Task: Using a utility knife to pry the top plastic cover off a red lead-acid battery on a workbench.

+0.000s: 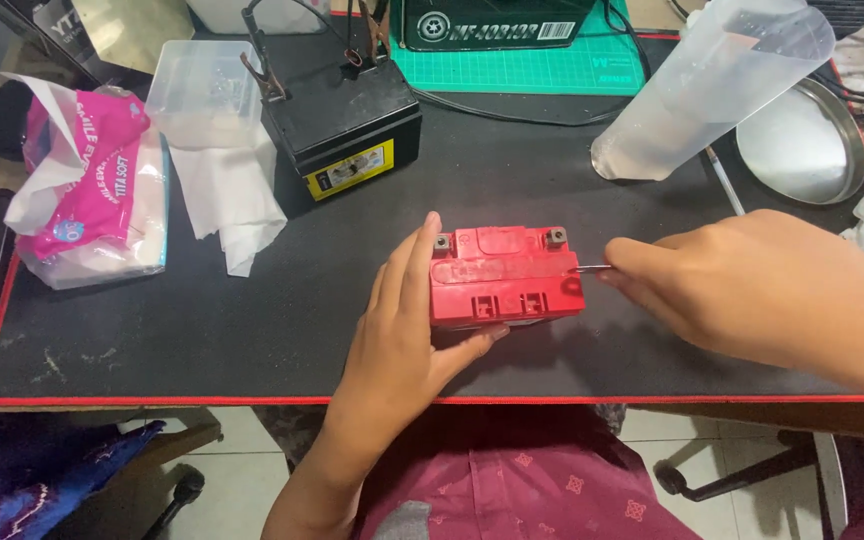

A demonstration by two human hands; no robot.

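Two hands work one red battery lying mid-worktop, long axis left-right. Left hand wraps its left end, thumb along the front edge, fingers over the top. Right hand pinches a thin metal tool, tip touching the battery's right end. Black battery sits behind, apart.

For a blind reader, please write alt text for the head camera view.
The left hand holds a red battery on a black mat while the right hand pushes a thin metal tool against its side. A black battery sits behind.
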